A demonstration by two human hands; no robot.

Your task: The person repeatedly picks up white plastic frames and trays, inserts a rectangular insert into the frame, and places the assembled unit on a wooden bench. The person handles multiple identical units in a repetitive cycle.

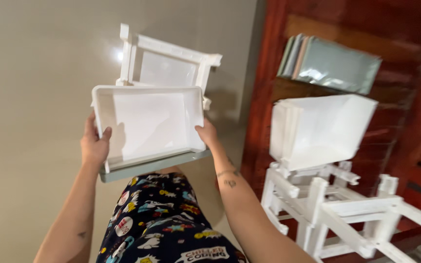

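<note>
Bare floor (30, 73) lies open leftward — white frame (166, 61) ahead, stacked frames (337, 209) (drawer on top) crowd right.

left hand (93, 143) + right hand (206, 134): grip white drawer (147, 124) by its sides | frame (166, 61) on floor beyond | second drawer (317, 129) atop frames (332, 209) at right
</note>
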